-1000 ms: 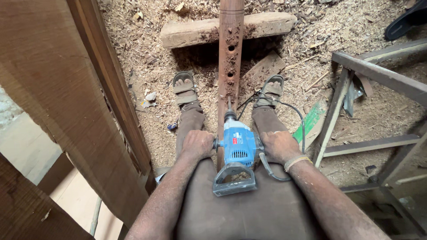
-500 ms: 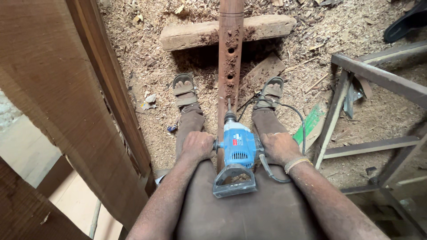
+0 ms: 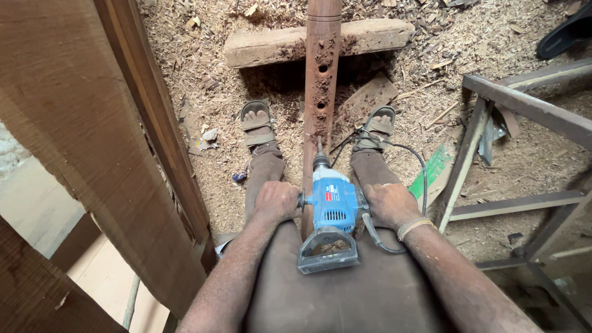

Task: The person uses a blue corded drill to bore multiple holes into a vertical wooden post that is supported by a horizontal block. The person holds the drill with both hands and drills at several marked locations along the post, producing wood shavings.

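Nothing has shifted since the earlier frames. Left hand grips the side handle, right hand clasps the body of the blue drill, bit against the wooden post between the knees; heavy, rigid tool, best held two-handed.

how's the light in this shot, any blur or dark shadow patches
Head view: soft, even daylight, no glare; the blue drill, both hands and the wooden post look sharp. A dark shadow lies under the log, and the near planks at left are slightly soft.
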